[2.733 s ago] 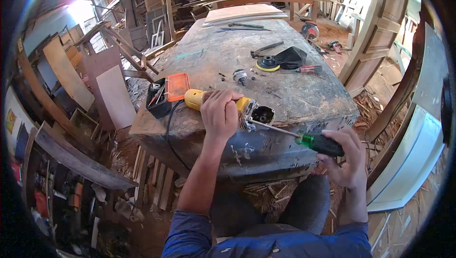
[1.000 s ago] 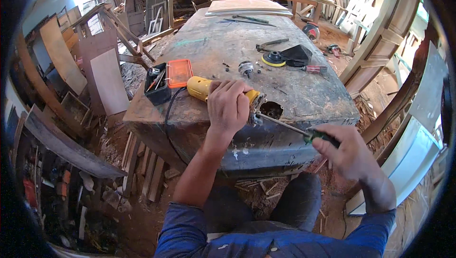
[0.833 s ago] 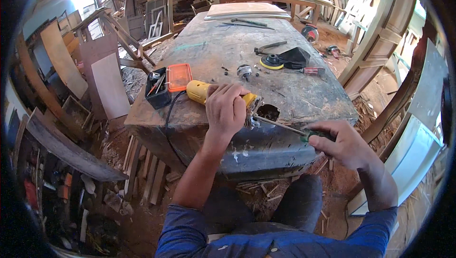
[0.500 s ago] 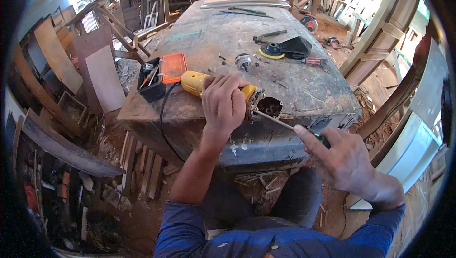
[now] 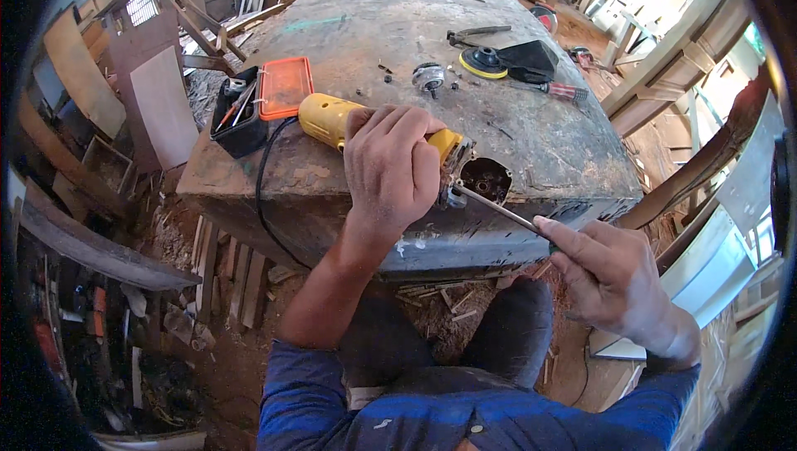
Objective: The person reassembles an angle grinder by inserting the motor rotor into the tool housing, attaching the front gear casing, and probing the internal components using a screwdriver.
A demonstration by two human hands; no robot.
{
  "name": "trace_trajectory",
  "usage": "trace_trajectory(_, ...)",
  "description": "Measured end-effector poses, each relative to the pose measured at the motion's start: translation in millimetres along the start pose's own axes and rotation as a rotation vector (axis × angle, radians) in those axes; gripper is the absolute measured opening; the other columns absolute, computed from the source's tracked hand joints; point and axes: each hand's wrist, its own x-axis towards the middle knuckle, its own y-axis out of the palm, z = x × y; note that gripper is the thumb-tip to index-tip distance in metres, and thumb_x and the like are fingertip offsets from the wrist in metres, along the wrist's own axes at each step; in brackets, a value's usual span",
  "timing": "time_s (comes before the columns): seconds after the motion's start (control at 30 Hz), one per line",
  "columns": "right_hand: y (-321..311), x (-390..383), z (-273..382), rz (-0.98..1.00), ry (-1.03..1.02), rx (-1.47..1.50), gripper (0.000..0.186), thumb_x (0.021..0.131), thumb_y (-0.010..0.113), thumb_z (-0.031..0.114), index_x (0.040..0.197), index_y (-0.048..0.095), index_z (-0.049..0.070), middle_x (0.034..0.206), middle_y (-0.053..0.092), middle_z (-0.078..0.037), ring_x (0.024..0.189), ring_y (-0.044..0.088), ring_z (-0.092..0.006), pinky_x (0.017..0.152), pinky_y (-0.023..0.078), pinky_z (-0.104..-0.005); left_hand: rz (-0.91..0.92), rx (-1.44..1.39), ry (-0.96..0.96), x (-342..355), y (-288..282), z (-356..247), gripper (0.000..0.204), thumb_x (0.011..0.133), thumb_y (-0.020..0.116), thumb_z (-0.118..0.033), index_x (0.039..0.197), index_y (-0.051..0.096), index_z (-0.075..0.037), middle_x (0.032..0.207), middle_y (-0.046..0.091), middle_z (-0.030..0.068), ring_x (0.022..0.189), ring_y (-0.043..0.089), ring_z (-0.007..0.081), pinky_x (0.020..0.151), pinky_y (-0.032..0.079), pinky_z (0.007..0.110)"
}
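Note:
My left hand (image 5: 390,164) is wrapped round a yellow power tool (image 5: 320,119) lying at the bench's near edge, pressing it down. The tool's open gear housing (image 5: 486,178) faces right, its dark, greasy inside showing. In my right hand (image 5: 610,276) is a screwdriver, its handle mostly hidden by the fingers. The long screwdriver shaft (image 5: 508,212) slants up to the left, with its tip at the housing's near rim. Beyond the tool, a round metal part (image 5: 429,77) sits among several small dark pieces. A yellow-edged backing pad (image 5: 483,62) lies farther right.
An open black case (image 5: 241,131) with an orange lid (image 5: 285,88) holds small tools at the bench's left. A power cord (image 5: 264,173) hangs over the near edge. Pliers (image 5: 477,34) and a red-handled screwdriver (image 5: 564,91) lie on the bench (image 5: 365,52). Boards lean all around.
The whole view has shifted, bringing the bench's near end closer. My left hand keeps its hold on the power tool, and the screwdriver tip stays at the housing rim.

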Motion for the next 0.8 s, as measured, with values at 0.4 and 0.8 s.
trace_trajectory(0.4, -27, 19, -7, 0.244, 0.304, 0.475, 0.037, 0.111, 0.071, 0.023, 0.142, 0.079, 0.003, 0.108, 0.085, -0.022, 0.095, 0.084, -0.0312, 0.085, 0.063, -0.0402, 0.01, -0.012, 0.025, 4, 3, -3, 0.027, 0.093, 0.051, -0.007, 0.093, 0.075, 0.003, 0.085, 0.072, 0.0205, 0.08, 0.07, 0.0404, 0.08, 0.053, 0.049)
trace_trajectory(0.8, -23, 31, -73, -0.028, 0.317, 0.396, 0.048, 0.11, 0.078, 0.038, 0.142, 0.079, 0.003, 0.113, 0.086, -0.016, 0.097, 0.078, -0.0219, 0.088, 0.06, -0.0379, -0.016, 0.017, 0.001, 0, 2, 4, 0.026, 0.094, 0.052, -0.011, 0.092, 0.077, -0.003, 0.087, 0.077, 0.0161, 0.084, 0.073, 0.0368, 0.087, 0.051, 0.047)
